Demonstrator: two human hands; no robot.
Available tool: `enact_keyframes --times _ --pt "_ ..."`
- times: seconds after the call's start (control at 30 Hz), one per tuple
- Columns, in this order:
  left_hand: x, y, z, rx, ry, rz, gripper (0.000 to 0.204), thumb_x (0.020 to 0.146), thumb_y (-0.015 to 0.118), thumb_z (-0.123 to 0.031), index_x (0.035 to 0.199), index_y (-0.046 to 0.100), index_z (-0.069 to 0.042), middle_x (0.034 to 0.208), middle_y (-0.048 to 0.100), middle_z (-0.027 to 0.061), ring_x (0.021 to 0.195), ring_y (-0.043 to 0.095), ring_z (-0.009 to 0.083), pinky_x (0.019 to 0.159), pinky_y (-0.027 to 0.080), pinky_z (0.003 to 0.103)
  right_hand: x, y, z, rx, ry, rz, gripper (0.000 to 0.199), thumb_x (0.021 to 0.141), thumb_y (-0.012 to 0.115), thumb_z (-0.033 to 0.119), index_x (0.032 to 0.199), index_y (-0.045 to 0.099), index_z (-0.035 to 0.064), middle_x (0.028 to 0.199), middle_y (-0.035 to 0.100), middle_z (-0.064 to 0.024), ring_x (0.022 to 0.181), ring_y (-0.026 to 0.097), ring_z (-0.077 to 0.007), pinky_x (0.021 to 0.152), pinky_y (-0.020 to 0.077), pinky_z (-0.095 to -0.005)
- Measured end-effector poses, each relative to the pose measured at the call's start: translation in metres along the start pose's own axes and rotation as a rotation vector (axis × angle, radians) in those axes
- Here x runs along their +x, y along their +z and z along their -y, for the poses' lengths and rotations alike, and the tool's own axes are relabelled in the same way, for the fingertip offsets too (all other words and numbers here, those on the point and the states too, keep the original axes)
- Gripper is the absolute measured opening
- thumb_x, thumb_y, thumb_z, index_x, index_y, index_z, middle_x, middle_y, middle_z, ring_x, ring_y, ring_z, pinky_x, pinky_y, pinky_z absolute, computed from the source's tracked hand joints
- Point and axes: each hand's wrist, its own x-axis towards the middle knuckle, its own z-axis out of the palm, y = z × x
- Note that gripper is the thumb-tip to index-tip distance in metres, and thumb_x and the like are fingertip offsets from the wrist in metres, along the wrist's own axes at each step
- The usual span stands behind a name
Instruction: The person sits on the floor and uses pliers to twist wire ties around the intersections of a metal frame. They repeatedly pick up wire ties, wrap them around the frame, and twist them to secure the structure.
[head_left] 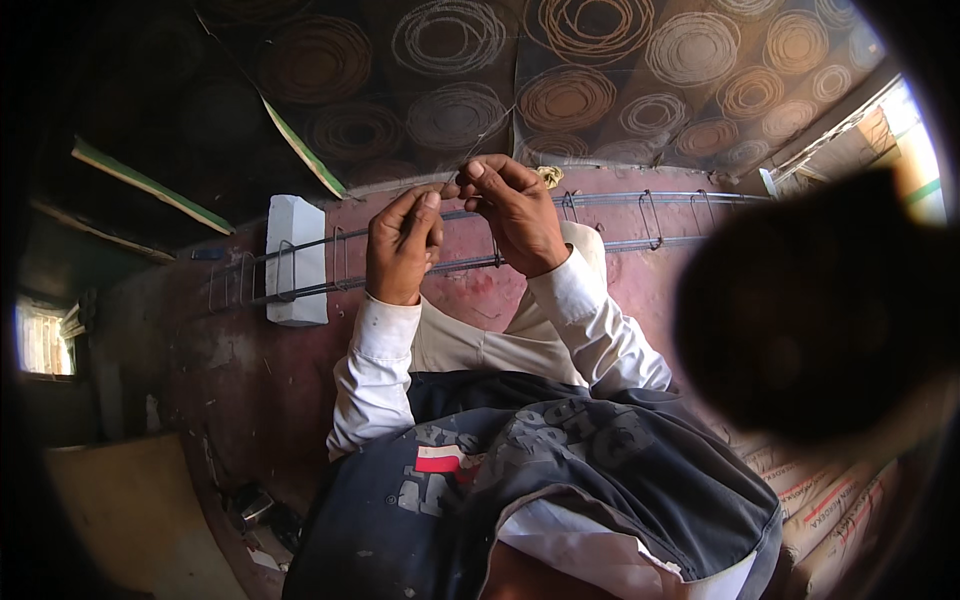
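Note:
My left hand and my right hand are raised close together, each with thumb and forefinger pinched. A thin wire rises faintly from between the fingertips; much of it is too fine to make out. Below and beyond the hands lies a rebar cage, long steel bars with square stirrups around them. Its left part rests across a white block. Neither hand touches the cage as far as I can see.
The cage lies along a reddish floor before a wall covering with circle patterns. A yellowish crumpled bit lies behind my right hand. Printed sacks are at lower right. A dark blurred shape blocks the right side.

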Motion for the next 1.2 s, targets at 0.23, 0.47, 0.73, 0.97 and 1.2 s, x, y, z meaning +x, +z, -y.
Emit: enact_keyframes --times 0.23,0.47,0.73,0.97,1.2 --pt "-0.010 0.002 0.005 0.100 0.039 0.015 0.026 0.101 0.052 -0.021 0.113 0.064 -0.003 0.065 0.055 -0.0009 0.046 0.042 0.0022 0.040 0.032 0.018 -0.001 -0.003 -0.001 0.094 -0.042 -0.033 0.015 0.092 0.066 0.018 0.094 0.064 0.0033 0.086 0.063 -0.0025 0.080 0.059 -0.0101 0.069 0.0466 -0.0234" --pt "-0.013 0.008 0.000 0.233 0.098 -0.007 0.028 0.101 0.050 -0.021 0.113 0.062 0.001 0.074 0.065 0.0081 0.051 0.060 0.0101 0.045 0.046 0.021 0.000 -0.012 0.020 0.183 -0.112 -0.103 0.013 0.093 0.066 0.018 0.092 0.060 0.0058 0.086 0.061 -0.0026 0.080 0.059 -0.0117 0.069 0.0476 -0.0258" --pt "-0.016 0.006 0.009 0.255 0.057 0.020 0.027 0.101 0.052 -0.021 0.111 0.064 0.001 0.075 0.066 0.0077 0.050 0.059 0.0080 0.043 0.043 0.020 0.003 -0.032 0.029 0.444 -0.004 -0.189 0.010 0.095 0.061 0.016 0.096 0.056 0.0076 0.097 0.066 -0.0081 0.081 0.062 -0.0131 0.069 0.0497 -0.0261" --pt "-0.019 0.007 0.018 0.282 0.030 0.024 0.027 0.101 0.051 -0.022 0.111 0.064 0.000 0.074 0.065 0.0062 0.048 0.054 0.0053 0.041 0.038 0.018 -0.001 -0.033 0.026 0.435 -0.017 -0.226 0.009 0.095 0.061 0.014 0.098 0.057 0.0064 0.096 0.067 -0.0077 0.081 0.063 -0.0134 0.070 0.0518 -0.0266" --pt "-0.017 0.015 0.014 0.344 0.030 0.025 0.027 0.101 0.051 -0.021 0.111 0.063 0.000 0.073 0.064 0.0055 0.047 0.052 0.0049 0.041 0.036 0.018 -0.008 -0.029 0.026 0.334 -0.089 -0.188 0.008 0.095 0.061 0.011 0.101 0.058 0.0064 0.100 0.067 -0.0092 0.085 0.064 -0.0156 0.073 0.0510 -0.0269"
